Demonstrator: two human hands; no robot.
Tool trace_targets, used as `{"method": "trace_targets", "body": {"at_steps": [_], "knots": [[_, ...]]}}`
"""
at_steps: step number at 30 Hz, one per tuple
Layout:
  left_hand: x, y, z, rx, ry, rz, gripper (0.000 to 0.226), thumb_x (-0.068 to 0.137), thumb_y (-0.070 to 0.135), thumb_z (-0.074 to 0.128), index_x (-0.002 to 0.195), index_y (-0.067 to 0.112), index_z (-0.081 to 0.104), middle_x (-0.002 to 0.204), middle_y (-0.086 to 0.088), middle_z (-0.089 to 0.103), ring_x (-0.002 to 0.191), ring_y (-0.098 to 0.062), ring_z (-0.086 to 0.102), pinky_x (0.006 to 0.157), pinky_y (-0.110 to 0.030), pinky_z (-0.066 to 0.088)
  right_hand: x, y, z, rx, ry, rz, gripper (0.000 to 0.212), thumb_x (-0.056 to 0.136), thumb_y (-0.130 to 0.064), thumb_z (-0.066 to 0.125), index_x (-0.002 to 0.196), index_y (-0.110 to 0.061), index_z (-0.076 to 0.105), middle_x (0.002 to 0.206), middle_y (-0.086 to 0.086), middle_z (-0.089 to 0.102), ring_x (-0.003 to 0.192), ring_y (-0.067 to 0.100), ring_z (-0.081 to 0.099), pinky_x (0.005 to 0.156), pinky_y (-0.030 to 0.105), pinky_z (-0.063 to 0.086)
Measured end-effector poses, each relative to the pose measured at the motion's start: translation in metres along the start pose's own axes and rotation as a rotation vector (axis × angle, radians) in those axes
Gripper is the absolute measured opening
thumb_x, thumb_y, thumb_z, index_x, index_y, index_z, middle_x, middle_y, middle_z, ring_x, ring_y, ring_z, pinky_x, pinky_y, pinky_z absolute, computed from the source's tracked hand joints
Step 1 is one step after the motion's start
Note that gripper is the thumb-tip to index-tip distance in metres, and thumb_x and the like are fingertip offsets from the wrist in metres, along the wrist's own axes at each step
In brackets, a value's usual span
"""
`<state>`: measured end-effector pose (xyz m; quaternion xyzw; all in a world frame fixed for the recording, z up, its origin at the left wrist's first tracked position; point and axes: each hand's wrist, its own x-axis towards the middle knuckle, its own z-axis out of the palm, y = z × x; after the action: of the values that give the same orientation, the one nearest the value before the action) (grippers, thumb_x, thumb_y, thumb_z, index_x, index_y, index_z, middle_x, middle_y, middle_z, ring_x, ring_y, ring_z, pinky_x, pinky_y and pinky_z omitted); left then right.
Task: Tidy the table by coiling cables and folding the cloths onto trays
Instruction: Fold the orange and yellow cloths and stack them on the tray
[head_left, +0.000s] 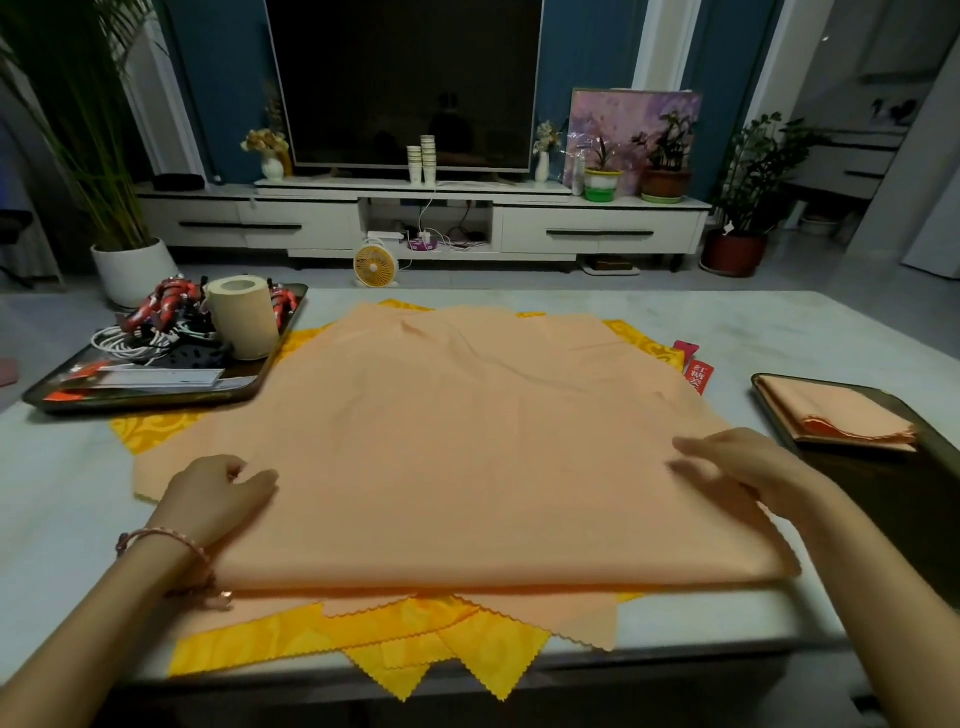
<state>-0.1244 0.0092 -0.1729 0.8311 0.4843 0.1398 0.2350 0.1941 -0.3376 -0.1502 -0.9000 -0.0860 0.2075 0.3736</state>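
Mid-fold, we press the peach cloth (441, 441) with the right hand (743, 467) straight-fingered, the left hand (218, 499) curled on it, grip unclear; next, probably halve it again.

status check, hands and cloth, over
Left hand on orange cloth, grip unclear; right hand flat on it. Cloth half folded on table. Yellow cloths underneath; right tray holds one folded cloth.

red packet (700, 378): "红糖" in white, rest unclear; at 3 o'clock from the cloth (457, 441)
paper (161, 378): print too small to read
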Motion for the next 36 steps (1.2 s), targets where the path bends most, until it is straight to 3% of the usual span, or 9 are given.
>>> {"method": "trace_targets", "body": {"at_steps": [3,14,16,18,20,23,27,32,36], "knots": [[0.004,0.001,0.009,0.028,0.013,-0.013,0.04,0.093,0.03,0.054,0.112,-0.004,0.061,0.114,-0.024,0.062,0.102,-0.037,0.055,0.082,-0.037,0.041,0.015,-0.004,0.019,-0.14,0.221,-0.054,0.028,0.089,-0.029,0.059,0.085,-0.001,0.061,0.084,0.014,0.057,0.078,0.028,0.053,0.071,0.03,0.038],[-0.015,0.017,0.017,0.361,0.189,-0.012,0.044,0.093,0.026,0.052,0.131,0.009,0.037,0.118,-0.017,0.055,0.105,-0.035,0.054,0.073,-0.037,0.04,0.006,-0.008,0.04,-0.596,0.427,0.005,0.022,0.092,-0.017,0.044,0.109,-0.004,0.051,0.12,0.02,0.054,0.108,0.036,0.052,0.082,0.035,0.04],[-0.029,0.027,0.018,0.435,0.281,0.174,0.045,0.092,0.023,0.053,0.133,0.007,0.043,0.133,-0.019,0.047,0.122,-0.037,0.043,0.094,-0.043,0.036,-0.005,-0.016,0.045,-0.744,0.537,-0.092,0.035,0.09,-0.012,0.046,0.123,-0.002,0.044,0.123,0.021,0.049,0.111,0.038,0.048,0.088,0.038,0.04],[-0.051,0.044,0.027,0.278,0.32,0.491,0.038,0.093,0.018,0.051,0.13,0.005,0.052,0.143,-0.02,0.042,0.134,-0.037,0.036,0.108,-0.048,0.027,-0.02,-0.026,0.065,-0.738,0.58,-0.396,0.038,0.089,-0.01,0.049,0.126,-0.003,0.046,0.123,0.019,0.05,0.11,0.037,0.049,0.088,0.038,0.037],[-0.074,0.062,0.038,0.207,0.117,0.664,0.044,0.1,0.025,0.034,0.142,0.014,0.037,0.155,-0.007,0.019,0.145,-0.025,0.013,0.116,-0.04,0.008,-0.05,-0.042,0.104,-0.438,0.313,-0.73,0.032,0.089,-0.009,0.054,0.121,-0.005,0.055,0.125,0.017,0.054,0.114,0.033,0.051,0.093,0.034,0.035],[-0.088,0.067,0.06,0.339,-0.224,0.64,0.053,0.101,0.039,0.017,0.15,0.022,0.004,0.158,0.004,-0.012,0.143,-0.012,-0.017,0.114,-0.034,-0.013,-0.092,-0.056,0.16,-0.235,-0.176,-1.019,0.035,0.092,-0.007,0.049,0.126,-0.014,0.056,0.141,0.006,0.046,0.133,0.019,0.038,0.109,0.02,0.021],[-0.084,0.031,0.062,0.47,-0.274,0.52,0.056,0.099,0.046,0.01,0.149,0.027,-0.01,0.156,0.003,-0.02,0.143,-0.014,-0.019,0.114,-0.04,-0.014,-0.09,-0.041,0.184,-0.633,-0.151,-1.007,0.049,0.1,-0.044,0.02,0.148,-0.033,0.018,0.158,-0.008,0.005,0.144,0.007,-0.003,0.111,0.025,-0.011],[-0.076,-0.021,0.032,0.503,-0.196,0.235,0.056,0.1,0.044,0.011,0.149,0.026,-0.011,0.157,-0.005,-0.018,0.145,-0.02,-0.014,0.115,-0.04,-0.008,-0.086,-0.036,0.18,-0.718,-0.188,-0.978,0.068,0.085,-0.063,0.0,0.148,-0.038,0.006,0.156,-0.013,-0.006,0.136,-0.002,-0.017,0.113,0.027,-0.015],[-0.079,-0.021,0.019,0.54,-0.028,0.086,0.06,0.097,0.051,0.025,0.148,0.019,0.014,0.152,-0.007,0.021,0.136,-0.027,0.024,0.108,-0.039,0.023,-0.09,-0.037,0.182,-0.741,-0.154,-0.971,0.059,0.093,-0.056,0.009,0.148,-0.037,0.006,0.157,-0.012,-0.005,0.139,0.0,-0.014,0.112,0.027,-0.014]]}}
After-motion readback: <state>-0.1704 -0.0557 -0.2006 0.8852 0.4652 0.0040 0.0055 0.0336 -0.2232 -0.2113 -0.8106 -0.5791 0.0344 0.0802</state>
